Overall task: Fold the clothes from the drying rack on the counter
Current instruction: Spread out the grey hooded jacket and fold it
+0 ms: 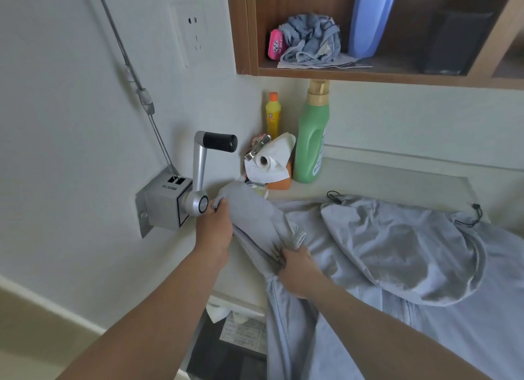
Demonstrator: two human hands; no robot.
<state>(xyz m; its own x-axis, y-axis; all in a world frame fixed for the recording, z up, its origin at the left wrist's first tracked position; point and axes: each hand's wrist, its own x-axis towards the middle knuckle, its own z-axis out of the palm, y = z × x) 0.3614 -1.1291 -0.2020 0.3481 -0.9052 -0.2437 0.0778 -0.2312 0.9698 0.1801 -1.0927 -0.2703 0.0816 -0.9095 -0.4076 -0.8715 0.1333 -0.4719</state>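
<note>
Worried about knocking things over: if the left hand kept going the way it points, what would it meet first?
Probably the crank housing on the wall, just beyond the left hand gripping the grey sleeve; depth is unclear.

hooded jacket [397, 252]: pale grey, black drawcords
tall bottle [312, 136]: green, gold cap
small bottle [272, 116]: yellow, orange cap
crank handle [219, 142]: black grip, silver arm
shelf [368, 75]: brown wood
counter [368, 175]: off-white

Soft even daylight (edges warped)

Two bare forearms, no sleeves in view; the left hand [214, 223] and right hand [297, 269] wear no gloves, rings or watch.
</note>
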